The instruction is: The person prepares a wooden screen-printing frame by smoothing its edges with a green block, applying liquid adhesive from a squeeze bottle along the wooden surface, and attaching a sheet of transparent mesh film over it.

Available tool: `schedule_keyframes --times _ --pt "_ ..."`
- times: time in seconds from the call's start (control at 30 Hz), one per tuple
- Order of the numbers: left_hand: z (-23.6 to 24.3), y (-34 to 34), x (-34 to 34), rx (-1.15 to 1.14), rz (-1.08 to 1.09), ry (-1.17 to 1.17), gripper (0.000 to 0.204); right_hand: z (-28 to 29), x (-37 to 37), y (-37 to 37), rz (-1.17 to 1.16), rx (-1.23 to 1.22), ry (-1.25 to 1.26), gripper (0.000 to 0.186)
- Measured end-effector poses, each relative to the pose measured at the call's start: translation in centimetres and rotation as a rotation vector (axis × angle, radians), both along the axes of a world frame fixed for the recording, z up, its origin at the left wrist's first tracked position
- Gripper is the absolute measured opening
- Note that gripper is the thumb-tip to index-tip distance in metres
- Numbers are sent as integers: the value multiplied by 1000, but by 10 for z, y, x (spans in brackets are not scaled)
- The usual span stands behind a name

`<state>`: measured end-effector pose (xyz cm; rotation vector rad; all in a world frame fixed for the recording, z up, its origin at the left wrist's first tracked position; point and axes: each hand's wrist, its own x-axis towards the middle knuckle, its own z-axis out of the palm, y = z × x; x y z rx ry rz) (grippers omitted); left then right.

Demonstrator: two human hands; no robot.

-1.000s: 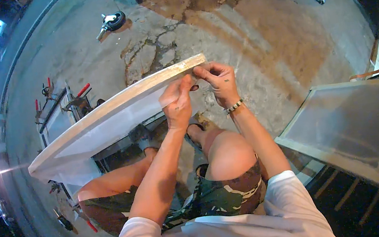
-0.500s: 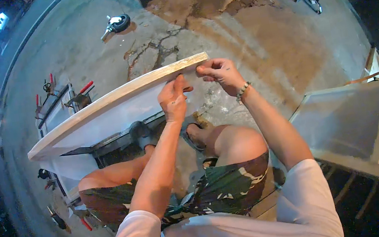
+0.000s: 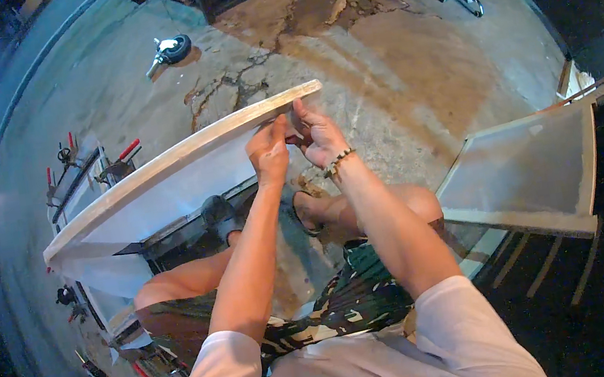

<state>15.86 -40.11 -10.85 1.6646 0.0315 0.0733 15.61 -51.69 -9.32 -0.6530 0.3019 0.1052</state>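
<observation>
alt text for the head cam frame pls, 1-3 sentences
Seen from above, a seated person's left hand and right hand pinch the top edge of a long pale framed panel near its right end. A second framed panel rests to the right on cracked concrete floor; hand tools lie left.

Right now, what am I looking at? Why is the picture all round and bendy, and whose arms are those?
The camera sits on a person's head and looks down, so you see that person's own arms. Its wide lens bends straight edges. The left hand and right hand meet at the top edge of a long white frame, pinching near its end. The person sits low, knees bent, on a cracked concrete floor. Another screen frame leans at the right. A power tool lies farther off, and small tools with red handles lie at the left.
</observation>
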Motion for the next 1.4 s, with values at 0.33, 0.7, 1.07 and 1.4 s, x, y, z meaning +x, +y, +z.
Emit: schedule_keyframes --times 0.33,0.7,1.07,1.4 --pt "32 -36 -11 -222 342 -65 31 -11 4 14 -297 -274 -236 19" --pt "-3 -27 2 -282 207 -159 26 -6 0 17 -205 -146 -116 15" --pt "1 10 -9 -229 146 76 40 -18 8 30 -411 -398 -210 21" --pt "15 24 -21 -183 85 49 40 -24 1 61 -392 -220 -31 18"
